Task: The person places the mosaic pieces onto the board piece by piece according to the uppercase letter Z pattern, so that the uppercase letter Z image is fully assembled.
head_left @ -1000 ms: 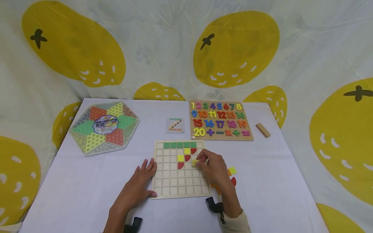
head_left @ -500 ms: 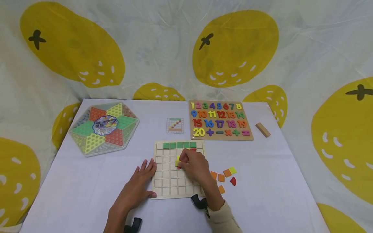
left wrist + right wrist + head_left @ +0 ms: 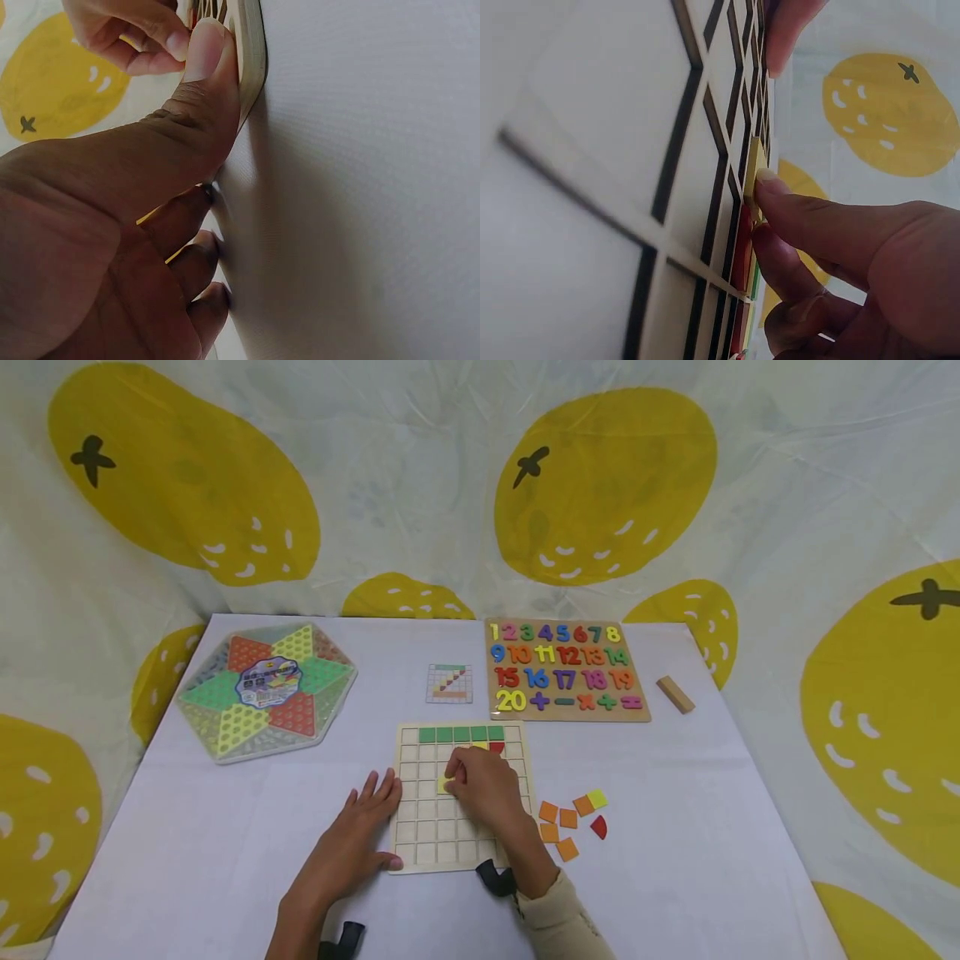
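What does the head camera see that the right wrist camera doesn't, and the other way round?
Only the head view: the number board, star game, little picture card, wooden block and loose orange tiles.

Only the right wrist view: a red piece right beside the yellow tile; from the head, the right grip covers that spot.

Both: the grid board, the yellow tile pinched in the right grip, some of the left grip, and the fruit curtain.
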{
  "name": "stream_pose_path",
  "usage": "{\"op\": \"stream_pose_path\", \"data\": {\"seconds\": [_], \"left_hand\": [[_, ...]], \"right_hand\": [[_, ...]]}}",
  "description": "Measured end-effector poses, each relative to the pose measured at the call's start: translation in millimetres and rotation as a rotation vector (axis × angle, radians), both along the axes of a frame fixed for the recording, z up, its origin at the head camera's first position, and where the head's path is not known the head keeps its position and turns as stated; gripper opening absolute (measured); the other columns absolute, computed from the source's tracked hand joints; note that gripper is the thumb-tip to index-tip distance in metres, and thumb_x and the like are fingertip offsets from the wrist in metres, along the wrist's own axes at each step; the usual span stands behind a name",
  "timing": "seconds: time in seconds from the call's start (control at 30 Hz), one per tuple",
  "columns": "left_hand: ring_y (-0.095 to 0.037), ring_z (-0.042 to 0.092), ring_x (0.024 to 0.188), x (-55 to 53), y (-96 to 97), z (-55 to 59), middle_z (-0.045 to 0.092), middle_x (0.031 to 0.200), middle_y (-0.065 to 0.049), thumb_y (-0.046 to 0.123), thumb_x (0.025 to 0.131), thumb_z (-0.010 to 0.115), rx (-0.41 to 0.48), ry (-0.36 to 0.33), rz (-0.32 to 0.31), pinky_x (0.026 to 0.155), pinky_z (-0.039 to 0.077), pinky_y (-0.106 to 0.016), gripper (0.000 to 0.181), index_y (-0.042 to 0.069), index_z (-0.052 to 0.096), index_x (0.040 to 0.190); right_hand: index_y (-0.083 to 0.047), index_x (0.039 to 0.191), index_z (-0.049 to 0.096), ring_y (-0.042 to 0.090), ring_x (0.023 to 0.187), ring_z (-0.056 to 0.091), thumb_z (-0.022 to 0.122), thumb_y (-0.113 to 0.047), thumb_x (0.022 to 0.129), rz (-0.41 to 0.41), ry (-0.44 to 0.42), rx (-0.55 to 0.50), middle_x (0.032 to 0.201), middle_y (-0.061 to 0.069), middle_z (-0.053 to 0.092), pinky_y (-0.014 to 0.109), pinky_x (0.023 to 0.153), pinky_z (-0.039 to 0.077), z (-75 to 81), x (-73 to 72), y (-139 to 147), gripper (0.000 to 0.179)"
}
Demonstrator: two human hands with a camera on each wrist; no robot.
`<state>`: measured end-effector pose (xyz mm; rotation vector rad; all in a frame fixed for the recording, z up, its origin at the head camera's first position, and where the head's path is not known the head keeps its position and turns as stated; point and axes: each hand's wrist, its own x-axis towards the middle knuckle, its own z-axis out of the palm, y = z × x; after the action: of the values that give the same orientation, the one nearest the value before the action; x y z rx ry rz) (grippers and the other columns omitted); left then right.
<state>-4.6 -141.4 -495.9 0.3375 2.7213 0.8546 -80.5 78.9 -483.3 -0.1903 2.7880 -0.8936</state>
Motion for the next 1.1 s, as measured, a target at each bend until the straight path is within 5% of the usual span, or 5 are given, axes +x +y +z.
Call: {"op": "stream_pose_path", "data": {"seconds": [0.5,0.7,1.1], "left_hand": [[-0.038,0.016,0.165,1.8,-0.2,0.5,0.026,0.174,-0.013,0.021,0.068,0.098,0.006,-0.009,0.010,0.133,0.019,-0.063,0.114,0.003,0.038,0.163],[-0.037,0.017,0.165,2.4,0.1,0.8,0.027,0.174,-0.012,0.020,0.066,0.098,0.004,-0.010,0.016,0.133,0.020,-0.062,0.116,0.004,0.038,0.163],[-0.037,0.017,0.165,2.4,-0.7,2.7,0.026,0.175,-0.011,0.020,0.067,0.098,0.007,0.008,0.008,0.133,0.020,-0.062,0.116,0.004,0.037,0.164]], "right_hand": [[-0.025,0.097,0.080,0.010,0.078,0.056,0.088,-0.021,0.087,0.063,0.009,-0.033,0.073,-0.012,0.060,0.026,0.067,0.044,1.6,3.6,14.9,0.014],[-0.021,0.105,0.079,0.015,0.086,0.059,0.087,-0.021,0.089,0.001,0.016,-0.084,0.078,-0.012,0.065,0.032,0.074,0.047,12.1,6.3,32.7,0.018],[-0.021,0.112,0.079,0.018,0.073,0.053,0.088,-0.018,0.088,-0.194,-0.004,-0.081,0.085,-0.006,0.068,0.027,0.060,0.042,23.2,11.8,91.1,0.025]]}}
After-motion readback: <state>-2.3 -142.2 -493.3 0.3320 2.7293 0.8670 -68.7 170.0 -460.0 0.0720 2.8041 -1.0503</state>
